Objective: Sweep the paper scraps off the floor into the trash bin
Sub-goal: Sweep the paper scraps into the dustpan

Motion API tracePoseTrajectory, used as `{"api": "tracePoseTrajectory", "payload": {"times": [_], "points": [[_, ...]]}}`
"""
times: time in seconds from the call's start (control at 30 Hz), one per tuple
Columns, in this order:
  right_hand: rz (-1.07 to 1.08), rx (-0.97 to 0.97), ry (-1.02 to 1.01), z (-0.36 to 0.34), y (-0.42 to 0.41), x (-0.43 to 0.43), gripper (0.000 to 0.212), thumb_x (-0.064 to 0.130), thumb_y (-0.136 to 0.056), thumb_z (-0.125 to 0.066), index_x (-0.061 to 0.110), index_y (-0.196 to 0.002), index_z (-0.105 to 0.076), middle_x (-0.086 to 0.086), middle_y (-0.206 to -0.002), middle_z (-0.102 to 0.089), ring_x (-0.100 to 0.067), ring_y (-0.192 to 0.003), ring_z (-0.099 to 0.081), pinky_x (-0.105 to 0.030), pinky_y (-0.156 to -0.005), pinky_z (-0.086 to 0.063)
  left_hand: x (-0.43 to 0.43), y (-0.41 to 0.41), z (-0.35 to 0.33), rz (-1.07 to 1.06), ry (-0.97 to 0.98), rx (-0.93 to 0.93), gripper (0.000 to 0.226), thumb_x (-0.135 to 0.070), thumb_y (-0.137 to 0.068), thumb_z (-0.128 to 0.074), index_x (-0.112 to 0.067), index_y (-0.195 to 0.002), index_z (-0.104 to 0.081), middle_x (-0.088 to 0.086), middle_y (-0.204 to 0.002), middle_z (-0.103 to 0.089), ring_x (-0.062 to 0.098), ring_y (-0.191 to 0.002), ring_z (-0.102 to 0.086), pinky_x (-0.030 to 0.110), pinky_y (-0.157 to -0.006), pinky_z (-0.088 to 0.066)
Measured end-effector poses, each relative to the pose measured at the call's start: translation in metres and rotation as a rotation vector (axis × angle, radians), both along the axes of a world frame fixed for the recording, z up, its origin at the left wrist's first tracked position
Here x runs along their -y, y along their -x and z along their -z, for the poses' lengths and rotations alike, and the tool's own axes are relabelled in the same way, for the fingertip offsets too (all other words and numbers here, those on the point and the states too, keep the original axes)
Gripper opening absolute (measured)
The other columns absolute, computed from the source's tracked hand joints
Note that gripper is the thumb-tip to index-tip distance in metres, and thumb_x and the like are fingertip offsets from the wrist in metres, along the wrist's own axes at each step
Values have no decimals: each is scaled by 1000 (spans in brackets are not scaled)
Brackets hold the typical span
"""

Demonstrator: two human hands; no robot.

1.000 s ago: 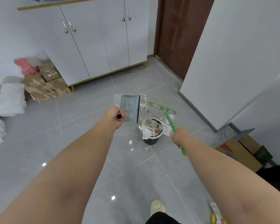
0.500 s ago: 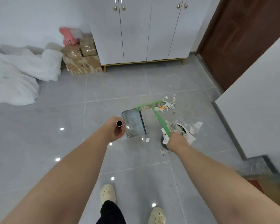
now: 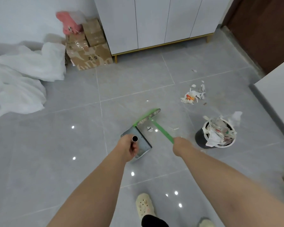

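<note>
Roughly halfway, we'd judge. Our left hand (image 3: pixel 129 149) has its fingers curled round the metal tube handle (image 3: pixel 134 138) of the dustpan (image 3: pixel 143 145). The grey pan hangs low just beyond those fingers and looks bare of paper, though we cannot tell whether it touches the floor (image 3: pixel 72 145). Our right hand (image 3: pixel 179 145) is clenched on the shaft of the green broom (image 3: pixel 162 131), and the broom head (image 3: pixel 147 117) lies beyond both sets of fingers, its near end right at the pan's far corner. A few small scraps (image 3: pixel 149 129) lie just past the fingers, beside the shaft. To the right of our right fingers stands the trash bin (image 3: pixel 201 140), heaped over its rim with torn paper, so a good share seems done. Farther off, well past the broom head, a loose pile of paper scraps (image 3: pixel 193 96) lies on the tiles, with one stray piece (image 3: pixel 194 70) beyond it. These, with the small bits, are what is left.
</note>
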State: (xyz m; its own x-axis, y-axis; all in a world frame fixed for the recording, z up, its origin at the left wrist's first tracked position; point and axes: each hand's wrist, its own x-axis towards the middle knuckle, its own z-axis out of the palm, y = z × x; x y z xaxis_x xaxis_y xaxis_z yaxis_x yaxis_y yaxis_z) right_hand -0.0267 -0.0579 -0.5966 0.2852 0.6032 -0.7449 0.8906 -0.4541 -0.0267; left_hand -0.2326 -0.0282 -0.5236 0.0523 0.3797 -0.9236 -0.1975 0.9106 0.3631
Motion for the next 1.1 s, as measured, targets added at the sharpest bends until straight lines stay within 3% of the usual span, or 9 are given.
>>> {"api": "tracePoseTrajectory", "payload": {"times": [0.13, 0.3, 0.4, 0.53, 0.63, 0.77, 0.87, 0.97, 1.1], "points": [[-46, 6, 59, 29, 12, -9, 35, 17, -94, -48, 15, -129, -52, -5, -126, -57, -24, -114, -57, -31, -93, -45, -19, 20, 11, -32, 13, 27, 25, -1, -77, -33, -16, -57, -31, -2, -37, -32, 8, -24, -30, 6, -31, -20], [-97, 146, 65, 42, -10, 28, 43, 12, -97, -36, 19, -140, -39, -1, -127, -56, -21, -118, -55, -31, -91, -45, -40, 46, 15, 38, 67, 1, 17, -8, -82, -33, -11, -67, -38, 1, -43, -33, 10, -24, -33, 7, -30, -26], [-109, 223, 119, 34, -40, 53, 50, 13, -98, -33, 23, -147, -28, 0, -133, -51, -21, -122, -52, -32, -95, -44, -34, 40, 15, 43, 51, -19, 26, -16, -93, -28, -4, -81, -47, 3, -43, -36, 10, -24, -35, 7, -31, -27], [-78, 248, 177, 24, -68, 78, 61, 12, -96, -33, 25, -152, -14, -2, -134, -51, -21, -121, -53, -32, -96, -44, -16, 14, 19, 13, -19, -29, 31, -16, -97, -26, -7, -79, -50, 4, -39, -40, 10, -24, -38, 7, -33, -30], [-30, 228, 219, 19, -75, 102, 63, 12, -95, -30, 25, -153, -9, -2, -140, -46, -23, -125, -49, -35, -101, -44, -9, -2, 19, -74, -113, -67, 31, -12, -98, -24, -6, -85, -51, 12, -55, -48, 17, -37, -50, 14, -34, -41], [30, 202, 208, 14, -79, 132, 64, 13, -94, -31, 24, -153, -9, -2, -135, -49, -22, -122, -51, -33, -98, -45, -2, -12, 27, 27, -230, -213, 20, -2, -96, -31, -12, -108, -43, 13, -77, -51, 23, -61, -53, 34, -60, -53], [87, 175, 165, 7, -86, 152, 61, 13, -94, -32, 25, -151, -18, -1, -129, -52, -21, -116, -55, -30, -92, -47, 8, -13, 36, 487, -384, -594, 10, -24, -87, -56, -15, -86, -52, 7, -79, -53, 25, -69, -54, 40, -76, -55], [198, 114, 103, 5, -98, 164, 55, 11, -92, -33, 26, -145, -31, -3, -122, -56, -22, -109, -58, -27, -85, -48, 12, -15, 43, 534, -485, -757, 31, -30, -86, -53, -1, -78, -60, 15, -79, -58, 33, -72, -63, 39, -72, -54], [265, 49, 56, 8, -108, 168, 47, 9, -93, -36, 20, -139, -40, -8, -122, -57, -26, -110, -57, -26, -82, -44, 18, -5, 52, 538, -519, -734, 24, -17, -83, -49, 1, -82, -65, 15, -73, -59, 27, -68, -55, 32, -64, -44]]}}
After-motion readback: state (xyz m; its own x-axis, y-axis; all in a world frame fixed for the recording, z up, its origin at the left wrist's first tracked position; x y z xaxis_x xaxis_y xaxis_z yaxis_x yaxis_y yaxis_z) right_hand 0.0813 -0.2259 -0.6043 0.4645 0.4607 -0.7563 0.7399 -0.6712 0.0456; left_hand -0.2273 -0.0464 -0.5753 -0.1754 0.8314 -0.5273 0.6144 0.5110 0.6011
